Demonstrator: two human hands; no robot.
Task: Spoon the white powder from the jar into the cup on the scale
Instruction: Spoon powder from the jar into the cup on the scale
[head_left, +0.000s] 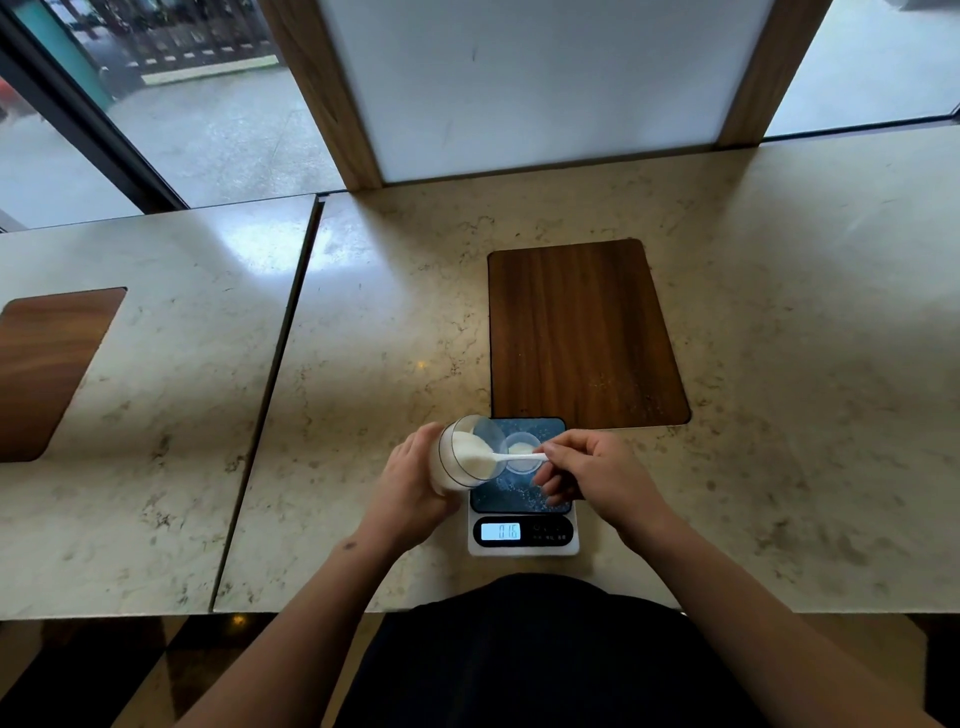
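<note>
The left hand (415, 480) grips the tilted jar (467, 454), right fingers (553, 453) pinch the spoon (511, 458) – bowl in the powder (475, 457), cup (522, 453) just below the fingertips – so a jerked lift risks spilling onto the scale (523, 543).

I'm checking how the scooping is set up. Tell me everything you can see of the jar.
The jar is a clear, round container, glass or plastic by its look, with no lid on it. It is tipped on its side, its open mouth facing right, above the left part of the scale. White powder lies banked inside. The left hand wraps around its base end and holds it up. A white spoon, held by the right hand, reaches into its mouth, into the powder.
</note>
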